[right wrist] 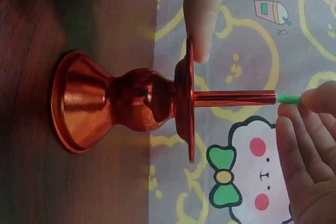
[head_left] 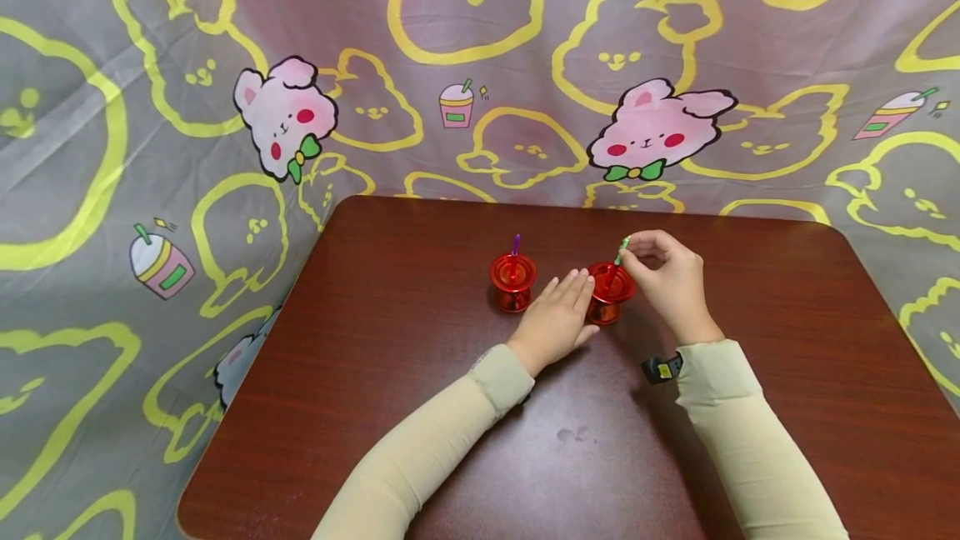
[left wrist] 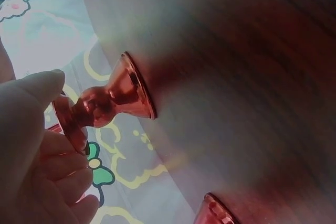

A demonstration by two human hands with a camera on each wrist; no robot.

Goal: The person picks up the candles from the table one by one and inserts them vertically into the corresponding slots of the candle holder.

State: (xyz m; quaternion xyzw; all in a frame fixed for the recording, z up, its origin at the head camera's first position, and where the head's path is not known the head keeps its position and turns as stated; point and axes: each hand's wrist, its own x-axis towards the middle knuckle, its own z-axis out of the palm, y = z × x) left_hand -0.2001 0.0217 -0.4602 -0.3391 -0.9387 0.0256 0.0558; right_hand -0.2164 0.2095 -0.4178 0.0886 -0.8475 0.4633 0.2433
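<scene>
On the table stand two shiny red candle holders with waisted stems and wide dish rims. My left hand [head_left: 553, 322] lies against the rim of the right-hand candle holder [head_left: 604, 308], its fingers fairly straight and one fingertip at the dish edge. From the holder's dish rises a thin red tube [right wrist: 236, 98]. My right hand [head_left: 669, 277] pinches a slim green-and-white candle [head_left: 622, 252] between thumb and fingers, its lower end at the tube's mouth. The left-hand candle holder [head_left: 512, 297] bears a purple candle [head_left: 516, 245], standing upright.
The brown wooden table [head_left: 405, 340] has rounded corners. A grey curtain [head_left: 525, 90] printed with yellow outlines and pink bunnies hangs behind it and at the left. A black strap [head_left: 660, 370] with a yellow mark shows at the right wrist.
</scene>
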